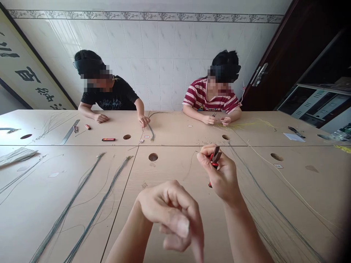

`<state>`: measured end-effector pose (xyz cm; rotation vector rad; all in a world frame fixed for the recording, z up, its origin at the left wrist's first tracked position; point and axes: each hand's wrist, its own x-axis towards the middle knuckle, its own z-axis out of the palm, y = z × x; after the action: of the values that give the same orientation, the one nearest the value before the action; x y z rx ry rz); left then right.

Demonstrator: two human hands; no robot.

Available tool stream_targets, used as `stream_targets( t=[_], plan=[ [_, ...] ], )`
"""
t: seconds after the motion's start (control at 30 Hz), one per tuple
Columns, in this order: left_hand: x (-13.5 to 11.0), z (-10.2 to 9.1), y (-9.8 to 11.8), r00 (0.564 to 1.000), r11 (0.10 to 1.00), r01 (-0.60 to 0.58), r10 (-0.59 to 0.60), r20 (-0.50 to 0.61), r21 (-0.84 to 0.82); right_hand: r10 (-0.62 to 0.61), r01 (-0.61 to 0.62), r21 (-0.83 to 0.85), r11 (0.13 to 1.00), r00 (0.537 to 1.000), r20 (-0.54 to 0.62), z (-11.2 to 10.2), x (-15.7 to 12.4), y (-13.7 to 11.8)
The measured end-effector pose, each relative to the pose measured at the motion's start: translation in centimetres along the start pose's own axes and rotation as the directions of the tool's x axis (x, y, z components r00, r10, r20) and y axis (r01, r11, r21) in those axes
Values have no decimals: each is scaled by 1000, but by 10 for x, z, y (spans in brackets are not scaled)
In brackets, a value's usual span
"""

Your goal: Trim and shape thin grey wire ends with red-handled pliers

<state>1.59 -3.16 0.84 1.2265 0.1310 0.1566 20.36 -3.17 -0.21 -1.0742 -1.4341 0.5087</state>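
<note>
My right hand is closed around small red-handled pliers, their dark jaws pointing up. Between its thumb and forefinger is the end of a thin cord, which curves down to the left. My left hand is nearer the camera, bent at the wrist, with fingers curled and the forefinger pointing down. Whatever its fingers may hold is hidden. Small metal pieces lie beyond my right hand. A bundle of grey-green cords runs past my right forearm.
Two cord bundles lie on the left of the table. Across it sit one person in black and another in stripes, both handling small things. Table holes include one ahead. A metal ruler lies far left.
</note>
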Motion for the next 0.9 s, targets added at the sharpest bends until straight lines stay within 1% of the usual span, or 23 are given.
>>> stream_targets(
  t=[0.03, 0.07, 0.1, 0.13, 0.17, 0.2, 0.23, 0.27, 0.3, 0.33, 0.37, 0.4, 0.43, 0.47, 0.57, 0.7, 0.73, 0.8, 0.83, 0.87, 0.9],
  plan=[
    [-4, 0, -1, 999, 999, -48, 48, -17, -21, 9, -9, 8, 1000, 1000, -5, 0, 0, 0],
    [-7, -2, -1, 991, 992, -124, 122, -54, -30, 15, -15, 16, 1000, 1000, -11, 0, 0, 0],
    [-11, -5, 1, 974, 978, -210, 208, -86, -13, 18, -18, 25, 1000, 1000, -16, 0, 0, 1],
    [-14, -8, 3, 950, 954, -297, 300, -87, 41, 20, -20, 34, 999, 1000, -20, 0, 0, 1],
    [-16, -10, 7, 892, 906, -406, 421, -163, 117, 22, -21, 41, 999, 999, -23, 0, 0, 1],
    [-19, -12, 12, 803, 848, -485, 528, -277, 212, 22, -21, 44, 999, 999, -25, 0, 0, 2],
    [-22, -13, 16, 658, 776, -549, 631, -411, 312, 20, -19, 43, 999, 999, -25, 0, 0, 2],
    [-25, -13, 20, 451, 703, -578, 698, -556, 414, 18, -17, 39, 999, 1000, -23, 0, 0, 3],
    [-28, -11, 23, 241, 646, -576, 720, -650, 501, 15, -15, 32, 999, 1000, -20, 0, 0, 3],
    [-31, -10, 25, 53, 598, -563, 715, -698, 570, 13, -12, 23, 1000, 1000, -15, 1, 0, 3],
    [-35, -9, 27, -93, 562, -550, 694, -714, 618, 7, -7, 16, 1000, 1000, -9, 2, 0, 3],
    [-38, -9, 28, -190, 532, -542, 677, -711, 651, -2, 2, 10, 1000, 1000, -1, 3, -1, 3],
    [-41, -10, 28, -249, 509, -539, 665, -704, 672, -14, 14, 5, 1000, 1000, 9, 3, -1, 3],
    [-44, -12, 29, -293, 485, -537, 660, -692, 690, -31, 31, -1, 1000, 999, 20, 4, -2, 3],
    [-52, -23, 29, -369, 428, -533, 658, -657, 729, -89, 91, -28, 995, 994, 69, 6, -4, 1],
    [-52, -40, 28, -405, 356, -613, 625, -667, 706, -185, 192, -26, 981, 968, 167, 5, -7, -3],
    [-50, -44, 28, -421, 329, -634, 612, -669, 700, -212, 219, -15, 976, 959, 189, 4, -8, -4],
    [-41, -54, 25, -446, 304, -649, 591, -672, 698, -250, 255, 7, 967, 943, 221, 3, -9, -6],
    [-36, -58, 23, -433, 329, -643, 589, -683, 691, -258, 261, 14, 965, 939, 226, 2, -9, -7],
    [-30, -62, 21, -390, 387, -628, 593, -704, 675, -262, 264, 20, 964, 939, 225, 1, -9, -7],
    [-23, -66, 18, -318, 469, -604, 600, -734, 644, -264, 265, 23, 964, 940, 218, 1, -9, -7]
  ],
)
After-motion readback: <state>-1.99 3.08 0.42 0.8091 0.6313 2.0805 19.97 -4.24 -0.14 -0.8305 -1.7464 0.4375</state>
